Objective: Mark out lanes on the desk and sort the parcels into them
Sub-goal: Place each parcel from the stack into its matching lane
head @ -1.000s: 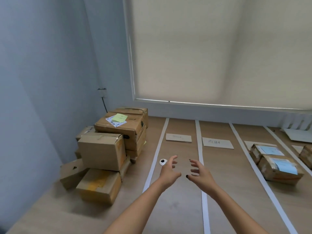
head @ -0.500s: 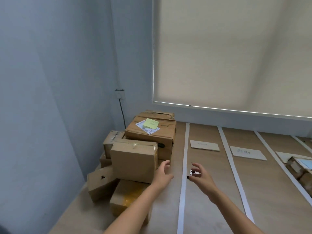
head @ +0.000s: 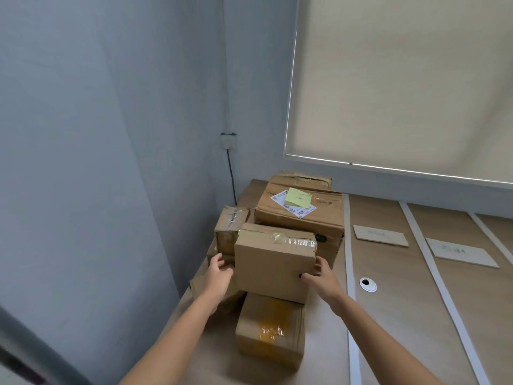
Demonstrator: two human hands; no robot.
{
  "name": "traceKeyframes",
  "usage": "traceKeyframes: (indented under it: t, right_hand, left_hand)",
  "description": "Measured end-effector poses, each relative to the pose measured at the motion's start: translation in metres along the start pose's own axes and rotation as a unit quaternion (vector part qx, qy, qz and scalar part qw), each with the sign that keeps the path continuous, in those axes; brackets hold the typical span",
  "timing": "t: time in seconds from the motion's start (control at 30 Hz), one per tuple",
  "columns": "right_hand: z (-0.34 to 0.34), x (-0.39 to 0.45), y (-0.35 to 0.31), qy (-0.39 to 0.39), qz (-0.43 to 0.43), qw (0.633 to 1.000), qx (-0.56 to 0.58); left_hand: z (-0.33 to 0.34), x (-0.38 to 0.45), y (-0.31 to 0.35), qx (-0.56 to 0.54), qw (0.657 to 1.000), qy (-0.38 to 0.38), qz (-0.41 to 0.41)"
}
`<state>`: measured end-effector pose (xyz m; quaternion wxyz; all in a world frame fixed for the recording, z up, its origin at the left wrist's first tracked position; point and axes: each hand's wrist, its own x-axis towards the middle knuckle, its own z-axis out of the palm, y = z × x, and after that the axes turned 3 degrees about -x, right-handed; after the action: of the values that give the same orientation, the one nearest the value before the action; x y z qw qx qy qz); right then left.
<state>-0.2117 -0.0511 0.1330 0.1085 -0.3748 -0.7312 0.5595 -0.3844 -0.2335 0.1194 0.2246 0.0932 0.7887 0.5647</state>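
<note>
Nearest: tape-patched carton (head: 270,329) on wooden desk (head: 388,315). Above it, left hand (head: 219,275) and right hand (head: 322,276) clasp opposite sides of brown parcel (head: 273,262), fingers wrapped round its edges, parcel atop stack in desk's left corner. Beyond: large box (head: 299,215) bearing green note (head: 297,197); white tape lanes (head: 348,262) and cards (head: 380,236) to right.

arms: bare, no sleeves | right hand (head: 322,279): dark nail polish
</note>
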Motion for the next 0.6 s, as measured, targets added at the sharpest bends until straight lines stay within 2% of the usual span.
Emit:
traceKeyframes:
  t: [0.13, 0.27, 0.6]
  right_hand:
    - [0.007, 0.006, -0.006, 0.0, 0.009, 1.0, 0.015]
    - [0.009, 0.006, -0.007, 0.006, 0.012, 1.0, 0.023]
    - [-0.017, -0.031, 0.005, 0.014, -0.005, 0.999, 0.042]
  left_hand:
    - [0.005, 0.018, 0.023, 0.025, 0.998, -0.033, 0.038]
    - [0.022, 0.022, 0.031, 0.017, 0.997, -0.073, 0.036]
    - [0.039, -0.016, 0.033, -0.024, 0.997, -0.009, 0.066]
